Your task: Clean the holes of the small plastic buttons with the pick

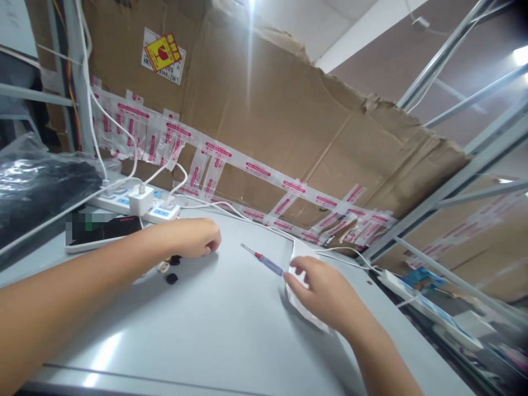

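Observation:
My left hand [200, 237] hangs over the grey table with its fingers curled in; anything inside them is hidden. Below its wrist lie small loose parts: a black piece [172, 279] and a beige piece [164, 267], with another dark piece partly covered by the arm. My right hand [315, 286] is over a white sheet of paper [309, 318], thumb and forefinger apart. Close to those fingertips is the handle end of a small screwdriver [268, 264] with a translucent purple handle and red collar. Its shaft points left; whether the fingers touch it I cannot tell.
A phone-like device [103, 231] lies behind my left forearm. Beyond it a white power strip [115, 203] carries a plugged-in charger [141, 199] and cables. Taped cardboard [264, 143] walls off the back. Metal frame bars [433, 203] and another power strip [429, 308] are at right.

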`<state>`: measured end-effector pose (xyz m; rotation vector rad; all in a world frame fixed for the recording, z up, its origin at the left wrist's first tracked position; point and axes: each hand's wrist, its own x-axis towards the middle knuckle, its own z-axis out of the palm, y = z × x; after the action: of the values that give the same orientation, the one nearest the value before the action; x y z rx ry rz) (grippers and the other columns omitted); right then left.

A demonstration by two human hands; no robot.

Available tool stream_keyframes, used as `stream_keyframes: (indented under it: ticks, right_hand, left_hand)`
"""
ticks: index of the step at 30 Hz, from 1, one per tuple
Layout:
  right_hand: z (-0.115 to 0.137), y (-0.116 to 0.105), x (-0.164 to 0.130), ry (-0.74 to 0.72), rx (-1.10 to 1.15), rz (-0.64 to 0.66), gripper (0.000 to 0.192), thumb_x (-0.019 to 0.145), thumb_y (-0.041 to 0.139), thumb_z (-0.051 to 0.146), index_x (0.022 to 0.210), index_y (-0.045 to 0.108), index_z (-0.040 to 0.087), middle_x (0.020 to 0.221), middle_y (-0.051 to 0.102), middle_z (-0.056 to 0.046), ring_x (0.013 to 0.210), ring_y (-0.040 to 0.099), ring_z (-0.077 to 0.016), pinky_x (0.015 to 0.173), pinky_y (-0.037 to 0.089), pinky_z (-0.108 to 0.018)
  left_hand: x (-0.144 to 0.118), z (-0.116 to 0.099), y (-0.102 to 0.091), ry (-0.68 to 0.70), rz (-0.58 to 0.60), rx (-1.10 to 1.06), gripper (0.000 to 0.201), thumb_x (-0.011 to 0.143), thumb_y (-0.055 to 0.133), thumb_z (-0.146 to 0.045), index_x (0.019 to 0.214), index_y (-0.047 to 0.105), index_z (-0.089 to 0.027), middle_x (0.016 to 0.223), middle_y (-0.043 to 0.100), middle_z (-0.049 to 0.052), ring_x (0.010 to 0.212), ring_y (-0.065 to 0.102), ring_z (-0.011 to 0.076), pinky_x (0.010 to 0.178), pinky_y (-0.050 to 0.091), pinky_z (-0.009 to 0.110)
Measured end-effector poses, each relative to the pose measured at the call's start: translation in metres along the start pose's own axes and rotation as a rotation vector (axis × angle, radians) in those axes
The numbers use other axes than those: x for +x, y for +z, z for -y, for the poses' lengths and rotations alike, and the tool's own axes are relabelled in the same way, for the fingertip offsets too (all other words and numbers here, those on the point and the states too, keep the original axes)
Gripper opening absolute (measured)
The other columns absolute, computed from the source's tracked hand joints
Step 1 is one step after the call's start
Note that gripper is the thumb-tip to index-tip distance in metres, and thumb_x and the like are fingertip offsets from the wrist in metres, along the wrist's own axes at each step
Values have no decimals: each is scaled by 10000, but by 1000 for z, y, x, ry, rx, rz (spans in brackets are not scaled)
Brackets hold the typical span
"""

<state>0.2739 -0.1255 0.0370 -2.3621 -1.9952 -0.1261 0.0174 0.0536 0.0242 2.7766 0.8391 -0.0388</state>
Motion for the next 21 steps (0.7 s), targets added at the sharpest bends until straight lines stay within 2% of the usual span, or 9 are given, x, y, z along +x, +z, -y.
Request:
stream_keyframes:
  ticks: [3,5,8,14,21]
  right_hand:
    - [16,9,35,-126,-47,27,286,980,484,389,1105,634,180,1015,714,-117,899,661,-247,680,376,-312]
    - [22,24,56,-161,-61,40,245,974,506,378,1053,621,177,983,710,-111,846,665,-242,650,354,-305]
    - [26,48,74,-179,-46,3,200,1013,414,276,987,584,173,960,695,-95,784,655,-209,639,336,-300]
    - [17,75,79,-195,55,-77,149,1004,379,231,958,516,197,877,649,-45,751,612,-195,647,326,-301]
    - [17,73,65,-304,363,-263,174,960,412,296,825,492,222,726,572,3,618,520,-158,590,340,-278]
  left_hand:
    - [3,3,5,53,-70,-121,269,771,559,-226,953,756,-247,982,709,74,729,624,194,625,413,286]
    - [5,2,7,63,-79,-168,267,784,570,-228,978,751,-258,962,719,61,777,643,198,675,438,284]
    - [9,-2,9,57,-68,-222,250,794,591,-210,983,751,-244,923,730,56,830,663,199,702,453,272]
    - [20,-2,12,7,-17,-308,197,851,607,-224,991,744,-244,945,750,19,883,676,171,754,469,247]
    - [31,0,13,19,22,-366,170,879,626,-323,969,749,-248,913,765,-13,845,693,150,739,487,224]
